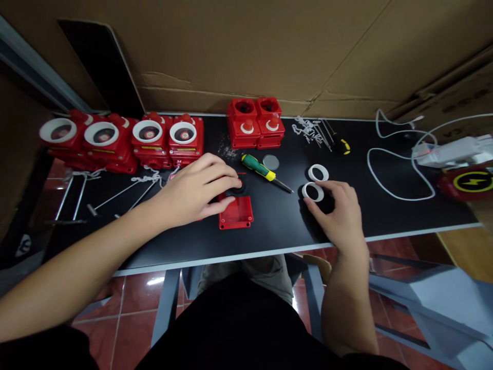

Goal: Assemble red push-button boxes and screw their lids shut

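Observation:
My left hand point(196, 190) rests on a red plastic box point(235, 211) at the middle of the black table, fingers curled over a black round part point(235, 188) on its far end. My right hand point(339, 213) lies to the right, its fingertips closed on the nearer of two white rings point(313, 191). The second white ring point(318, 172) lies just beyond it. A green and yellow screwdriver point(264, 172) lies between the hands, with a grey disc point(270, 162) beside it.
Several red boxes with white rings point(123, 137) stand in a row at the back left, two more red boxes point(256, 122) at the back middle. Loose screws point(306, 128), metal rods point(115, 196), a white cable point(396, 169) and a glue gun point(450, 151) lie around. The table edge point(269, 252) is near me.

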Demonstrator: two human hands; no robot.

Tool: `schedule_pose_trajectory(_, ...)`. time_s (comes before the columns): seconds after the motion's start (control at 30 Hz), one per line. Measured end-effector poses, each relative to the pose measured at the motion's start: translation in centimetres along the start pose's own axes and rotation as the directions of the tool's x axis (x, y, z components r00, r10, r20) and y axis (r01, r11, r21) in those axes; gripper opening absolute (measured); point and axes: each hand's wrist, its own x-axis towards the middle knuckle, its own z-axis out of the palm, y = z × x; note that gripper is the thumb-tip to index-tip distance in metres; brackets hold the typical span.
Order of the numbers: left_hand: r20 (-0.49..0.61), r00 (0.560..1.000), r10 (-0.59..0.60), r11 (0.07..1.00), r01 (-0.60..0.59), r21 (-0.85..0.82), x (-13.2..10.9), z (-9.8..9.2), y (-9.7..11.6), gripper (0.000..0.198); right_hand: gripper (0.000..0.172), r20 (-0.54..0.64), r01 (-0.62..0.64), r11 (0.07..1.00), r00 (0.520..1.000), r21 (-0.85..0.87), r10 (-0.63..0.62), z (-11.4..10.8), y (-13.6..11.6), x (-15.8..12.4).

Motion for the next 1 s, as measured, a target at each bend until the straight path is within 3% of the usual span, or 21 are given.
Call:
schedule_pose_trajectory(0.27,-0.012,1.000,0.022,1.000,-0.022,0.006,0.0,-0.2,0.0,0.023,0.042,-0.002,0.000,1.000,1.000,0.005,0.000,0.1,-0.1,0.0)
schedule_pose_trajectory(0.43,-0.002,1.000,-0.006,1.000,0.006,-0.011,0.0,-0.5,0.1,0.021,0.024,-0.200,0.069,0.998,0.978,0.011,-0.065,-1.1,-2.7,0.7)
schedule_pose_trajectory(0.47,-0.005,1.000,-0.017,1.000,0.017,-0.013,0.0,-0.5,0.1,0.021,0.023,-0.168,0.117,0.993,0.979,0.027,-0.111,-1.5,-3.4,1.5)
schedule_pose_trajectory(0.57,-0.003,0.999,-0.051,0.998,0.051,-0.028,-0.2,-0.4,0.0,0.026,0.021,0.149,0.272,0.960,0.949,0.066,-0.279,-2.5,-5.1,6.0)
schedule_pose_trajectory(0.63,0.000,0.998,-0.062,0.997,0.062,-0.039,-0.2,-0.2,0.1,0.032,0.022,0.354,0.346,0.929,0.859,0.131,-0.370,-2.3,-5.5,10.0)
schedule_pose_trajectory(0.7,0.003,0.998,-0.065,0.998,0.065,-0.020,-0.3,-0.1,0.2,0.034,0.020,0.457,0.346,0.921,0.800,0.177,-0.389,-1.4,-5.4,13.6)
schedule_pose_trajectory(0.8,0.008,0.998,-0.066,0.996,0.065,0.056,-0.4,0.0,0.4,0.035,0.030,0.476,0.385,0.914,0.785,0.128,-0.397,0.5,-4.7,16.2)
schedule_pose_trajectory(0.9,0.010,0.998,-0.063,0.993,0.061,0.097,-0.4,-0.1,0.7,0.039,0.043,0.486,0.395,0.895,0.752,0.210,-0.446,2.1,-4.1,15.7)
schedule_pose_trajectory(1.0,0.013,0.998,-0.056,0.993,0.055,0.102,-0.3,-0.3,0.9,0.040,0.046,0.457,0.411,0.883,0.755,0.227,-0.470,2.9,-4.0,14.4)
